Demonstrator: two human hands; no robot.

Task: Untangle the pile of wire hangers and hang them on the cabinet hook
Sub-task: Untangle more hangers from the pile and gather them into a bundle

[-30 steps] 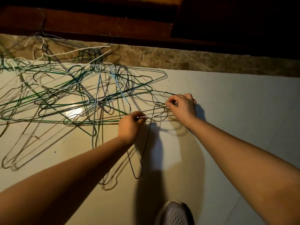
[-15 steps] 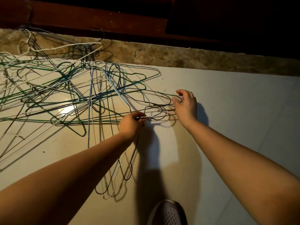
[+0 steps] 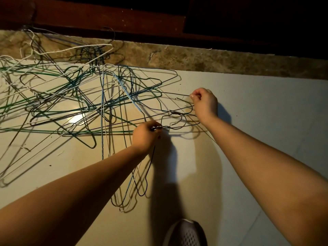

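Untangling underway. Hanger pile (image 3: pixel 102 96) sprawls over left half of floor (image 3: pixel 266 103). Left hand (image 3: pixel 144 134) grips bunched hanger necks (image 3: pixel 160 128); right hand (image 3: pixel 204 102) pinches single wire (image 3: pixel 177 94) at pile's right edge. Next, likely: tease it free.

The hanger pile (image 3: pixel 102 96) runs off the left edge (the shoe (image 3: pixel 186 233), off the bottom).

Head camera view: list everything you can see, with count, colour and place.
Tangled wire hangers: many, uncounted; green, white, blue, dark; floor, left and centre.
Glossy pale floor tile: one surface, cream; under everything.
Marbled stone strip: one, brown; floor's far edge.
Wooden board: one, dark red-brown; top.
Mesh shoe: one, grey; bottom centre.
Left hand: one; centre, grips hanger necks.
Right hand: one; right of centre, fingers pinch a dark wire.
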